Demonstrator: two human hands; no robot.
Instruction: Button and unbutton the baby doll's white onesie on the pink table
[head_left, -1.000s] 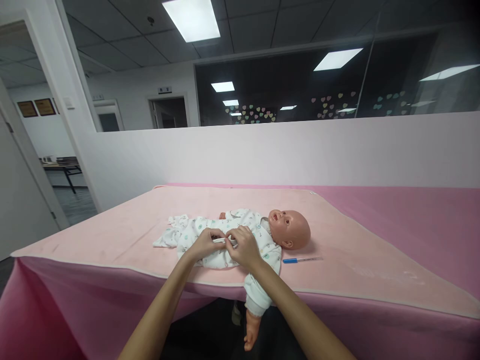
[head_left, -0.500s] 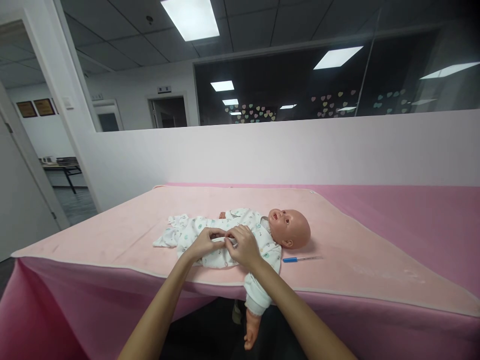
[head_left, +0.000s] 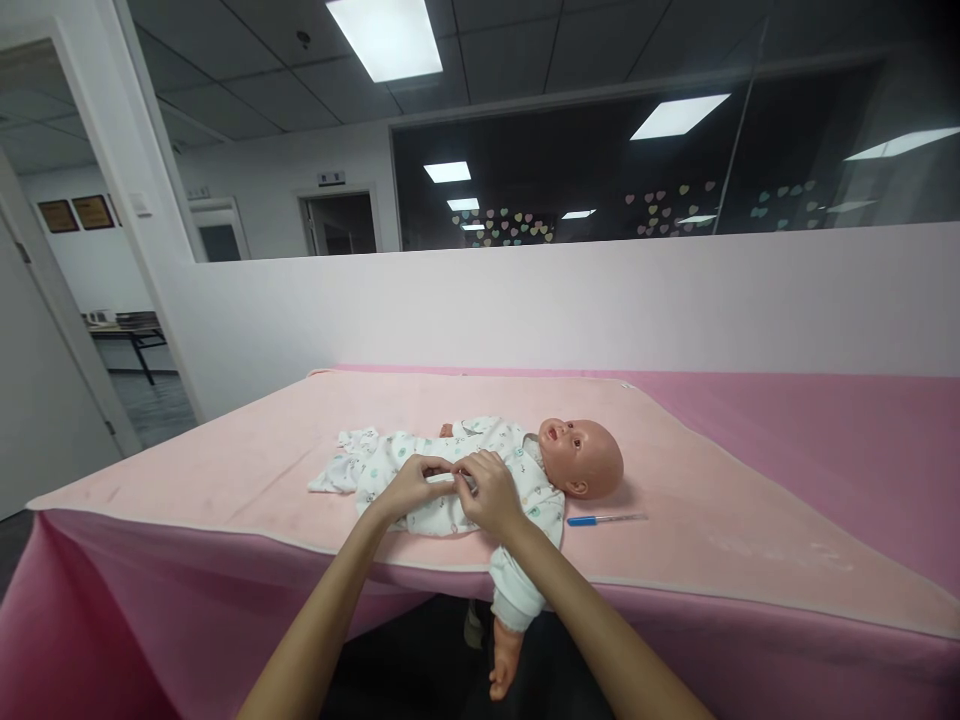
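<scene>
Pinching white printed romper (head_left: 442, 518) on plastic baby doll (head_left: 585, 458), closed-fingered, with left hand (head_left: 409, 487) and right hand (head_left: 491, 492) — risks dragging doll off pink-covered table (head_left: 225, 600).

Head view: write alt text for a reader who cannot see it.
The left hand and right hand pinch the front of the white garment on a baby doll lying face up on a pink blanket. A blue-tipped stick lies beside its head.
</scene>
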